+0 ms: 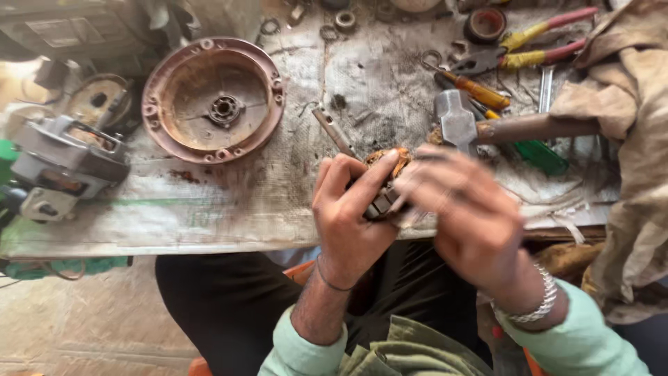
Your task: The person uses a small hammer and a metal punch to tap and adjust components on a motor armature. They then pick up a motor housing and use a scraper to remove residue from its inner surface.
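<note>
Left hand (351, 209): closed around a small motor part (385, 182); the thumb lies along the top of it and the fingers wrap from below.
Right hand (463, 209): blurred; the fingers are bent and rest on the right side of the same part. I cannot tell how tight this grip is.
Motor part: it sits between the two hands, at the near edge of the bench (229, 209). It shows copper-brown winding at the top and grey metal lower down; most of it is hidden by the fingers.
Shaft (334, 131): a thin metal rod goes up and to the left from behind the left hand; whether it belongs to the part, I cannot tell.
Hammer (487, 125): lies just behind the right hand, head to the left, handle pointing right.
Round cover (213, 99): reddish, with a bearing in the centre, well to the left of the hands.
Pliers (536, 45): at the far right of the bench, with red and yellow handles.
Cloth (626, 125): dirty and beige, on the right edge.
</note>
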